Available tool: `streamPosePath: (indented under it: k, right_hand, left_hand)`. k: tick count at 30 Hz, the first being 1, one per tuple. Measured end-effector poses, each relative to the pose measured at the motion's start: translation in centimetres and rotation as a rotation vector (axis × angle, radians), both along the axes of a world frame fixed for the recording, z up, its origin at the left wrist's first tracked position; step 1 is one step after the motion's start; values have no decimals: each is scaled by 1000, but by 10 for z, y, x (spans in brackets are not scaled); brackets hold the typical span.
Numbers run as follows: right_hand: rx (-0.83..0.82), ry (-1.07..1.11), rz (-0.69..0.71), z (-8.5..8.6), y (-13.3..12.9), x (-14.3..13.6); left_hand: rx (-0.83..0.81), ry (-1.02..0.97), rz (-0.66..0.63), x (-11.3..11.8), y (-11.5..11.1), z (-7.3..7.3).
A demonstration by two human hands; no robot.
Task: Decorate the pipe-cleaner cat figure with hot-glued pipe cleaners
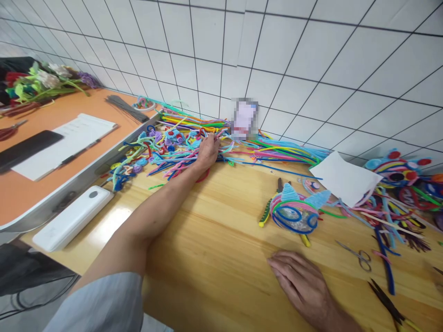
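My left hand [208, 151] reaches into a heap of coloured pipe cleaners [173, 163] near the wall. Its fingers are curled among the strands, and what they grip is hidden. On the wooden table my right hand [301, 283] lies palm down, holding nothing, with fingers stretched out. Beyond it sits a round pipe-cleaner figure [296, 214] with light blue pointed ears, blue rings and a clear, shiny middle. Pliers with green and yellow handles [266, 213] lie beside and partly behind the figure.
Small scissors [360, 258] and black-bladed scissors [387, 302] lie at the right. A white sheet [346, 177] covers some pipe cleaners. A blurred phone [245, 119] leans against the tiled wall. At left are a long white case [74, 216] and an orange table [114, 108].
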State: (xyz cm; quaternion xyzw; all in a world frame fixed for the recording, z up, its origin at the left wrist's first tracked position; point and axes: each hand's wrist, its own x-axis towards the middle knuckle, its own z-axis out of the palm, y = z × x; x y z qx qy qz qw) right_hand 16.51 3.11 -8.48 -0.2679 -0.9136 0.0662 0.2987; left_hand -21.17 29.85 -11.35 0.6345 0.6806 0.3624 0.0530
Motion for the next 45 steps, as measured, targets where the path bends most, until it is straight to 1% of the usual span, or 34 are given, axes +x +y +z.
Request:
streamPosePath:
  k: [4,10,19,27,31,38,43,45]
  right_hand:
    - [0,-2,3,0,0,-1]
    - [-2,5,-4,0,0,-2]
    - [14,-12,1,2,1,-2]
    - [25,-12,1,3,0,-4]
    - [13,-3,-1,1,0,-3]
    - [-8,16,6,0,1,-3]
    - [-30,22,8,-1,2,-1]
    - [-39,24,9,-2,3,0]
  left_hand:
    - [29,-27,-39,-2,-1,-2]
    - [25,-6,-137,1,-4,0]
    - [29,39,-260,-4,-10,1]
    - [34,91,-325,0,-18,4]
    - [31,80,-326,0,-16,4]
    - [29,43,-255,0,-14,5]
    - [19,78,-305,5,-16,4]
    - [13,75,-303,6,-15,4]
